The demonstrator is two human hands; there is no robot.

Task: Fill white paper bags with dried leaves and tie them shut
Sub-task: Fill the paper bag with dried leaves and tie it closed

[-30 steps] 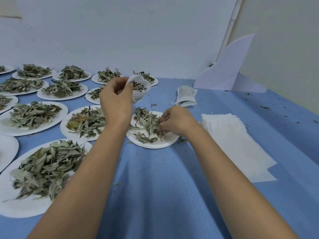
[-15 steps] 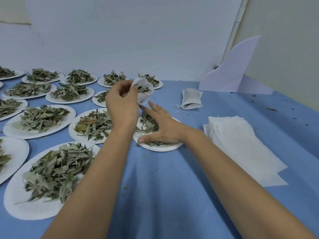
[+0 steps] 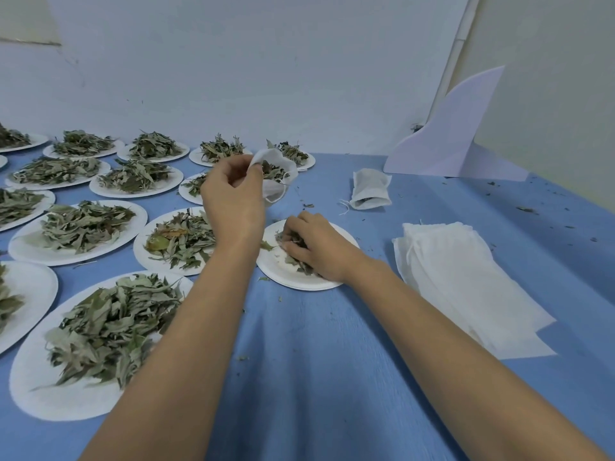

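Left hand (image 3: pixel 233 201) is raised above the table. Its thumb and curled fingers pinch the rim of a small white paper bag (image 3: pixel 279 191). The bag hangs beside the hand with its mouth open towards us, and we can see dark leaves inside it.

Right hand (image 3: pixel 317 249) is low, resting on a round white paper plate (image 3: pixel 301 282) just right of the left forearm. Its fingers are bent inward and bunched round a small clump of dried grey-green leaves (image 3: pixel 294 242). Only a few scraps lie on the plate around the hand.

To the right of that plate, near it but not touching, we note a flat stack of empty white bags (image 3: pixel 466 287). Farther back a filled white pouch (image 3: pixel 371 191) lies on its side with a string trailing at its near left. We cannot tell whether it is tied.

The left half of the table holds rows of white plates heaped with leaves (image 3: pixel 109 331). Everything sits on a blue cloth (image 3: pixel 316 377) flecked with leaf crumbs. A pale folded card (image 3: pixel 449 141) stands in the far right corner, by the wall.
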